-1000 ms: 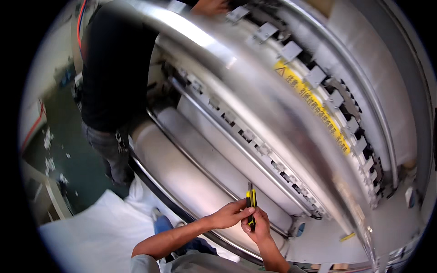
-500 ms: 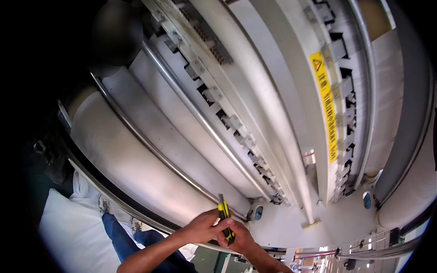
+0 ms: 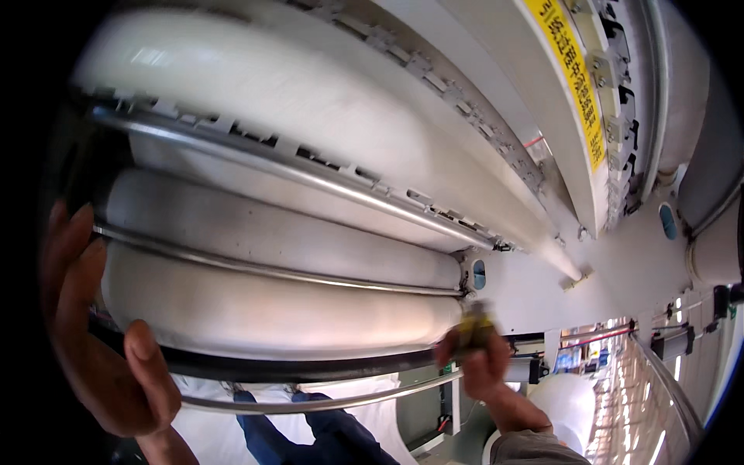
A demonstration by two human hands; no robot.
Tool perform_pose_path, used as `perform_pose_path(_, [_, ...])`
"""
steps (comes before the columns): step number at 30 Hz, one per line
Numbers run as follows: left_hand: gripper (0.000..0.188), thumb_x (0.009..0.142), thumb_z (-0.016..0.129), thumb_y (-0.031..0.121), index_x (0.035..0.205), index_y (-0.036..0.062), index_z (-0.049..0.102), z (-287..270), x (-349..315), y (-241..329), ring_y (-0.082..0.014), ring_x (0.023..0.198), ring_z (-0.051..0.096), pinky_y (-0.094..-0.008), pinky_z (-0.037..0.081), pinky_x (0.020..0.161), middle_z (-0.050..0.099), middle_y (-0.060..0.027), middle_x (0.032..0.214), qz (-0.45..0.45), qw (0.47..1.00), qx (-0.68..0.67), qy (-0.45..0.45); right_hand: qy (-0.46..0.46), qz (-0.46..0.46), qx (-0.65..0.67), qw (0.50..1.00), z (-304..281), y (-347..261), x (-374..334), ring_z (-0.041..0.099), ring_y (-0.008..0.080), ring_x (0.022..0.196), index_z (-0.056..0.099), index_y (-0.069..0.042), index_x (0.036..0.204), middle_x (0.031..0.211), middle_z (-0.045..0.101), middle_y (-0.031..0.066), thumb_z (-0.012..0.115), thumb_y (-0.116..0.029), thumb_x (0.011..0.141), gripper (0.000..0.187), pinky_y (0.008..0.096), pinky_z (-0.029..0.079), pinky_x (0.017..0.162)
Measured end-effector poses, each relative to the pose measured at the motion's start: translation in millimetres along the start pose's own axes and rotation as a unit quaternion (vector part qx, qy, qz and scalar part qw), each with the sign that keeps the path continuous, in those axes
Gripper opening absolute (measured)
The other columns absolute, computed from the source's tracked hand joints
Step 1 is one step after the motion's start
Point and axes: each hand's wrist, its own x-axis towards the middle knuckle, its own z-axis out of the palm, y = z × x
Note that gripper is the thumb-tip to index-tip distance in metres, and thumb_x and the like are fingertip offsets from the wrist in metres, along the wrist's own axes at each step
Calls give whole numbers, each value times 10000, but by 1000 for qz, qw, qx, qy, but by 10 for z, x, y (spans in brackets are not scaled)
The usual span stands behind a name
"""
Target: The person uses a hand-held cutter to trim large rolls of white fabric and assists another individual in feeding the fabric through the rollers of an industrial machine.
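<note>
R hand (image 3: pixel 484 368), right of ctr in lower half of frame, has its grip clamped round a yellow-and-black cutter (image 3: pixel 474 329). Cutter pokes out above the fingers, just below the oval slot (image 3: pixel 479 273) in the pale side plate (image 3: pixel 535 287), near the R end of the cream roller (image 3: pixel 287 306). Its long axis looks approx. up-down in frame, narrower dark end toward the top – but hand & cutter are motion-blurred, so exact tilt and the blade itself can't be made out. Grey sleeve (image 3: pixel 521 448) sits below that wrist, at the lower edge.

L hand (image 3: pixel 112 380) is big, lower left of frame, partly in shadow. Its grip is apart, nothing seen in it: fingers point up, thumb stands off to the right. Fingertips are nearest the L end of the thin metal bar (image 3: pixel 271 267) – can't tell if they touch.

Bar runs almost horiz. btwn the cream roller and a grey roller (image 3: pixel 271 221). Above, a shiny rod (image 3: pixel 310 178) slants down to the right; a large white roller (image 3: pixel 271 85) fills the upper left. Yellow label (image 3: pixel 570 70) w/ dark print, upper right. Bottom ctr: legs in blue trousers (image 3: pixel 333 426) over white sheeting (image 3: pixel 209 422), below a curved metal rail (image 3: pixel 333 404).
</note>
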Motion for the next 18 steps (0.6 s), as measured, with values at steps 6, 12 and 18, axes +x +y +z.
perform_pose_path(6, [539,1049,502,474,1314,12,581,-37,1500,438,-443,1338,529,-599,452,1104,604,-226,1330,165,983,18,-79,240,-155,-126,950,-506,-473,1077,557,160,562,478,58,1187,824,622,165,526,-490,1063,564,280,451,433])
perform_pose_path(12, [552,950,672,457,1213,-28,639,595,2291,797,-449,1237,564,-577,445,1050,645,-205,1177,148,979,-69,-119,182,-174,-178,951,-764,-433,1786,621,118,620,517,59,1194,796,718,103,560,-185,1035,295,266,511,589])
perform_pose_path(18, [559,904,732,446,1157,-47,657,515,2326,855,-424,1169,591,-497,500,992,662,-212,1127,118,980,-61,-150,190,-37,-16,981,-801,-392,1800,593,89,593,517,48,1109,725,678,77,559,-233,1042,292,251,495,569])
